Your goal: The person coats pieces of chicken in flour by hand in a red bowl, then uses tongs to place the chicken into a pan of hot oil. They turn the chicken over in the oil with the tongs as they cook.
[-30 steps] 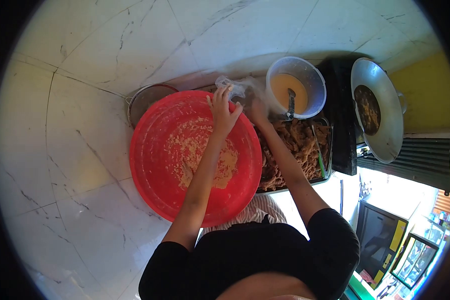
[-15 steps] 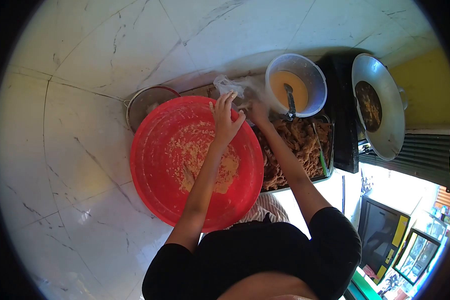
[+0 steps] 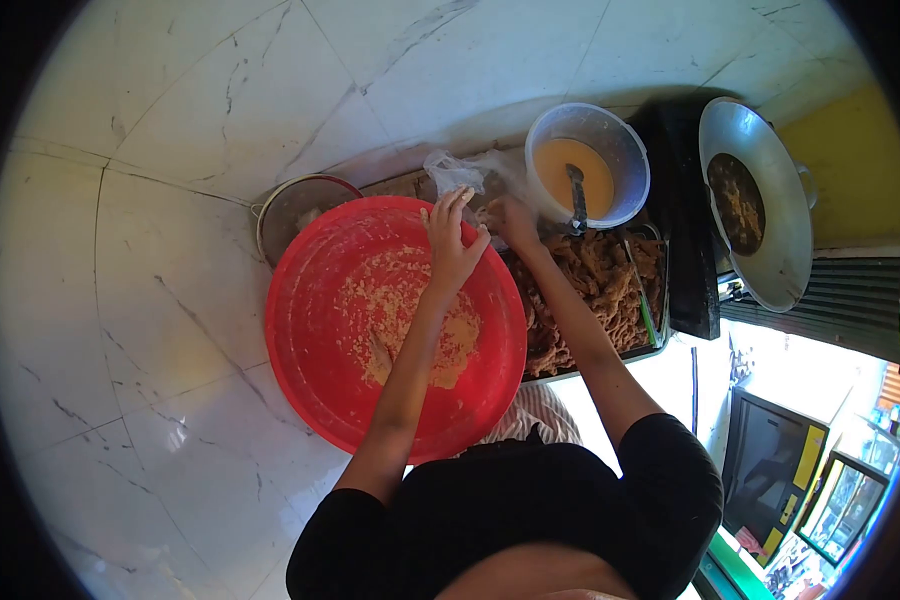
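My left hand (image 3: 452, 245) hovers over the far right rim of a large red basin (image 3: 305, 290), thumb apart from the stretched fingers, holding nothing. Some pale crumbs stick to its fingertips. Inside the basin lies crumbly, pale yellow flour (image 3: 395, 290). Just right of the rim, my right hand (image 3: 513, 222) is closed at a clear plastic bag (image 3: 457, 172); its fingertips are partly hidden. Below that wrist, brown coated pieces (image 3: 595, 285) fill a tray (image 3: 660, 340), where a green-handled utensil (image 3: 648, 318) rests.
A white bucket (image 3: 632, 165) of orange-yellow batter with a dark-handled utensil (image 3: 577, 195) stands behind the tray. To the right, a large wok (image 3: 795, 210) holds dark oil with food in it. A round, red-rimmed sieve or pot (image 3: 280, 215) sits behind the basin. A tiled wall (image 3: 190, 300) runs alongside.
The view has shifted slightly. Both hands keep nearly the same places, the left above the basin rim and the right at the plastic bag.
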